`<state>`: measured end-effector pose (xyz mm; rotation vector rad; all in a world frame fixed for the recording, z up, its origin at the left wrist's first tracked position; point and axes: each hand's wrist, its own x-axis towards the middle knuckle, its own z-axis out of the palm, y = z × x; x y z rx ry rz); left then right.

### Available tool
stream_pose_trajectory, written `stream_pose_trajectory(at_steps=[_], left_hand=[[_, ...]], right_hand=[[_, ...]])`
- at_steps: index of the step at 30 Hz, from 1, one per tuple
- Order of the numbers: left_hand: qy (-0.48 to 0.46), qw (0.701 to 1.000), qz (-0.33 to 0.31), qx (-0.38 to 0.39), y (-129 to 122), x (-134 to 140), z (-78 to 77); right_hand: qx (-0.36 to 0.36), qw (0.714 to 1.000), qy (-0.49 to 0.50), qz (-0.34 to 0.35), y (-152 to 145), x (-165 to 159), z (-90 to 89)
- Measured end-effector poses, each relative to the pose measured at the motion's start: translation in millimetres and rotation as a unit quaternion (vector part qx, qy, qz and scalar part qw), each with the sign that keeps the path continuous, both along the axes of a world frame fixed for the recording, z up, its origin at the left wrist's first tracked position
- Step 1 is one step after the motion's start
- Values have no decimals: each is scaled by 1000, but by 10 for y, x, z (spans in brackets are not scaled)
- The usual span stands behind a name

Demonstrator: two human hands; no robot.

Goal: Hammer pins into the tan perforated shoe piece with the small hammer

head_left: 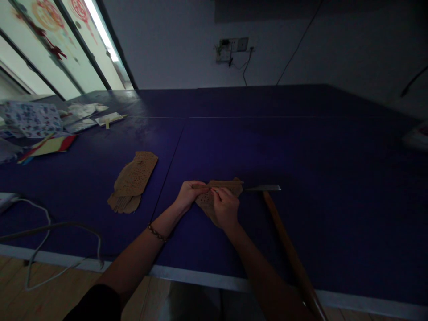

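Observation:
My left hand [191,194] is closed, its fingers pinching the edge of a brown sheet [206,203] that looks like perforated cardboard. My right hand [226,203] pinches the same sheet near its upper edge; whether a smaller item sits between those fingertips I cannot tell. A narrow folded strip runs along the top of the sheet. Just right of it lies a long tool with a wooden handle [284,232] and a flat, thin metal head [270,187]. To the left, more brown perforated sheets [136,176] lie stacked, some with slits cut in them.
The purple tabletop [301,142] has a pale front edge [200,275]. White cables [47,223] loop over its left front edge. At the left rear are a patterned bag [33,118], papers and a yellow-red packet [53,146]. Wall sockets [234,44] sit behind.

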<state>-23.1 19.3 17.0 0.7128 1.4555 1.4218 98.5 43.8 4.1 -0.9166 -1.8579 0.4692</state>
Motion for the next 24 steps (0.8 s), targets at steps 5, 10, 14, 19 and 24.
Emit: stream_pose_trajectory(at_steps=[5, 10, 14, 19, 24], left_hand=[[33, 999, 10, -1, 6, 20, 1], [70, 997, 8, -2, 2, 38, 1], [80, 997, 12, 1, 8, 27, -23], [89, 996, 9, 0, 15, 12, -48], [78, 997, 2, 2, 2, 17, -22]], right_hand=[[1, 1000, 8, -2, 5, -5, 7], [-16, 999, 18, -27, 23, 17, 3], [-16, 1000, 12, -12, 23, 29, 21], [-41, 999, 25, 11, 16, 44, 70], [-200, 971, 114, 65, -7, 51, 105]])
